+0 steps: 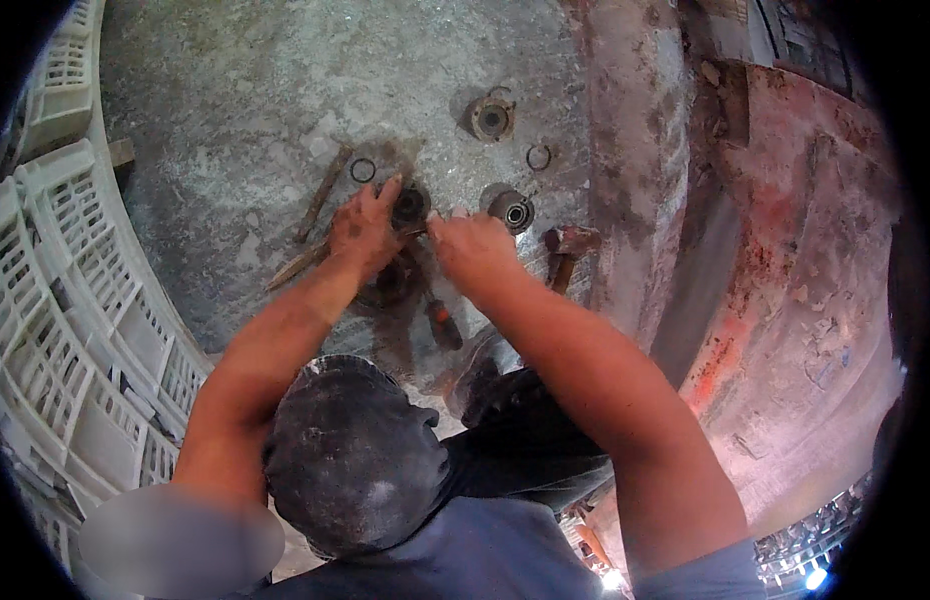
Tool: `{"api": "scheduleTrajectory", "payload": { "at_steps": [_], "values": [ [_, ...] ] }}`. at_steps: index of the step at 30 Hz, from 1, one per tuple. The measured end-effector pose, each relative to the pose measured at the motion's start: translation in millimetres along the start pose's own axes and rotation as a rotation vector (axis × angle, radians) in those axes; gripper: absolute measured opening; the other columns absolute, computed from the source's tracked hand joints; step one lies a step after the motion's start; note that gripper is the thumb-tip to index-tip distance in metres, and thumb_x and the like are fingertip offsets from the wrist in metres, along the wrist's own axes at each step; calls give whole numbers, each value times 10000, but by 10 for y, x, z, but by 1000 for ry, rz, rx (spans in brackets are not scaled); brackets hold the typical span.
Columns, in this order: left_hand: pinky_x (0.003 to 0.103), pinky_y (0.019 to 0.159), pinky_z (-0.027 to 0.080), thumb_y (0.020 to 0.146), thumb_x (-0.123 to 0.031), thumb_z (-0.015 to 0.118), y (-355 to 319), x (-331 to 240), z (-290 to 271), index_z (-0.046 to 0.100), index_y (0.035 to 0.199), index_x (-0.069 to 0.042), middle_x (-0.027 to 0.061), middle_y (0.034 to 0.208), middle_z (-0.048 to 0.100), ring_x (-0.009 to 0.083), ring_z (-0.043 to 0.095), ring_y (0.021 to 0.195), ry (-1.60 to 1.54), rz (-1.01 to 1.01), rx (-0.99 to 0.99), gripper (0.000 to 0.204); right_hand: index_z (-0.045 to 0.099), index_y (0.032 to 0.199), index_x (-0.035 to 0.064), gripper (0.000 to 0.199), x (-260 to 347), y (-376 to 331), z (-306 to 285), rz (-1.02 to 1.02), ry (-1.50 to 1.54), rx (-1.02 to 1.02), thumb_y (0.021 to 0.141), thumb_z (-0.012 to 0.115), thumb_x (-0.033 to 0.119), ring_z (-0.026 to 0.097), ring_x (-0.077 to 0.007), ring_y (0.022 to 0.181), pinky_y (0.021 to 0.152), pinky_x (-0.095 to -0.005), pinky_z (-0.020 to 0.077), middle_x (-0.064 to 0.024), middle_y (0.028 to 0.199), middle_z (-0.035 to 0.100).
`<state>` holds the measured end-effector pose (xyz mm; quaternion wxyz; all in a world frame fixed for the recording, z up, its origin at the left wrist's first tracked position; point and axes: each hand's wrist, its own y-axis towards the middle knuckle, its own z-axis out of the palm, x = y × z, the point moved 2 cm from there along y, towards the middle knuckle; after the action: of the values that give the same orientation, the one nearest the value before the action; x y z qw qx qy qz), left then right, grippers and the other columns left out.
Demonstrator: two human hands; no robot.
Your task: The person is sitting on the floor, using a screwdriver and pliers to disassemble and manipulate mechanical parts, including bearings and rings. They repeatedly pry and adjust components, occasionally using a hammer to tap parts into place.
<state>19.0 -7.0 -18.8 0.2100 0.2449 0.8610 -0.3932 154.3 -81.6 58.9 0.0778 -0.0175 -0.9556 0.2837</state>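
Observation:
My left hand [363,232] is closed against the left side of a dark round metal part [411,205] with a hollow centre. At its right edge is my right hand [472,250], fingers curled into a pinch; what they hold is too small to make out. Below the hands, partly hidden by my left wrist, lies another dark round part [390,285]. A screwdriver [444,325] with a black and red handle rests near it. Just beyond my right hand sits a round metal hub [513,212] with a bright inner ring.
A flanged metal part [492,119] and two thin rings, a left one [363,170] and a right one [538,157], lie farther off. A hammer [570,243] is at right, a rod [325,192] at left. White plastic crates [85,260] line the left side.

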Motion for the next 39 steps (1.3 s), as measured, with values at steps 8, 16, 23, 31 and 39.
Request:
{"api": "scheduleTrajectory", "payload": {
  "at_steps": [8,16,23,31,39],
  "values": [
    [466,956,459,762,-367,779,-3,-10,-2,382,1455,-177,189,1217,513,389,527,1168,-20,-4,55,820,542,1289,66,408,151,-19,134,290,90,169,902,521,195,673,-343,830,717,-434,538,-154,942,676],
    [468,939,469,749,-267,775,-18,77,27,372,1463,-169,205,1170,542,409,549,1133,-32,68,36,825,429,1419,45,522,201,-30,318,375,144,201,908,492,131,669,-360,886,734,-441,548,-213,1035,638],
    [466,959,460,749,-241,769,-1,100,93,366,1472,-242,175,1168,550,394,554,1128,-34,63,53,828,450,1396,29,495,189,-42,310,364,149,198,923,474,171,665,-368,874,727,-446,543,-208,1032,642],
    [449,982,450,768,-225,744,9,18,0,365,1472,-269,157,1201,540,365,542,1161,14,69,101,801,462,1376,92,494,287,-147,209,431,325,137,986,429,394,663,-395,882,751,-492,533,-230,1025,637],
    [458,983,447,800,-313,738,58,120,130,354,1471,-192,157,1228,563,368,566,1130,67,120,26,783,483,1362,138,460,425,-299,185,529,515,100,972,462,381,643,-424,935,800,-513,511,-234,1046,655]
  ]
}}
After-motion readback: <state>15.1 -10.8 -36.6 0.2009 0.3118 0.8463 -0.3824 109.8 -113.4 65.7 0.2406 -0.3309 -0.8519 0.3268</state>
